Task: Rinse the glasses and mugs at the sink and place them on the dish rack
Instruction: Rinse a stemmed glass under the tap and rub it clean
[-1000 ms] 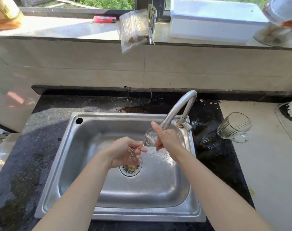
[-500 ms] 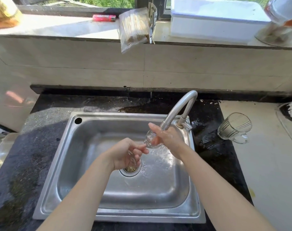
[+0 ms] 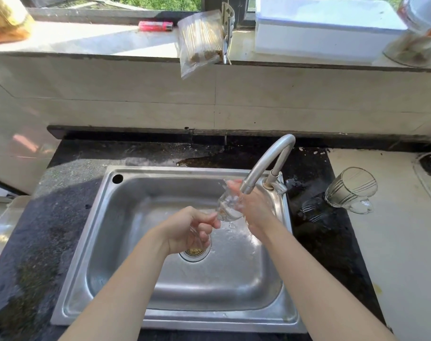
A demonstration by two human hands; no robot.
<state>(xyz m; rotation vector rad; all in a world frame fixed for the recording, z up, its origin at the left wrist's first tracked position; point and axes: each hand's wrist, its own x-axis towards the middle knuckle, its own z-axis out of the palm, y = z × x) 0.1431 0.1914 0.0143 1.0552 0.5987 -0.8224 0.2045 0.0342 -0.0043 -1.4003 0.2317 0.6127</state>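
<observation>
**A:** Sunlit and wet, that dark speckled stone worktop (image 3: 62,205) frames the stainless steel sink (image 3: 160,291) you are standing over. What have you got hold of?

**B:** Your left hand (image 3: 189,230) is curled shut around the stem of a small clear stemmed glass (image 3: 228,207), over the drain. Your right hand (image 3: 255,207) lies flat and open against the bowl, steadying it, not gripping.

**A:** And the water?

**B:** It breaks over the bowl just below the curved brushed-metal faucet (image 3: 266,166). I'd say turn the stem slowly so the stream reaches all round, then tip the mouth down to drain.

**A:** Anything beyond?

**B:** A clear ribbed glass mug (image 3: 349,188) lies on its side to your right, apart from the sink. No dish rack is in view.
</observation>
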